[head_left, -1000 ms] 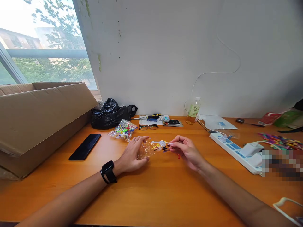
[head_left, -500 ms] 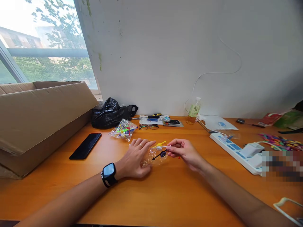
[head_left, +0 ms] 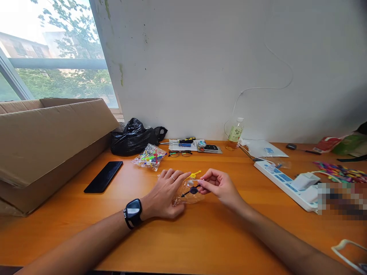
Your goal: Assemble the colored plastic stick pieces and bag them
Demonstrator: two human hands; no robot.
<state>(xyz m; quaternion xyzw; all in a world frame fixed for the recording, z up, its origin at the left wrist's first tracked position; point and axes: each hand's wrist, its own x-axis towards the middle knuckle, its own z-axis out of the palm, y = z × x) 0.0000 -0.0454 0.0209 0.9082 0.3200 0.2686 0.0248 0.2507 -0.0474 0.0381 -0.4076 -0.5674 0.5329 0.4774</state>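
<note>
Head view: both hands point(head_left: 163, 194) point(head_left: 220, 187) hold clear bag point(head_left: 186, 193).

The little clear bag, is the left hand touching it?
Touching. In the head view the left hand lies on the clear bag, fingers over its top edge, with no gap showing between them.

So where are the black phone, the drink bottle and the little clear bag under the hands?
black phone point(head_left: 103, 177), head view, middle of its dark screen.
drink bottle point(head_left: 235, 134), head view, on its label.
clear bag point(head_left: 183, 194), head view, the plastic showing between left hand point(head_left: 164, 194) and right hand point(head_left: 220, 187).
</note>
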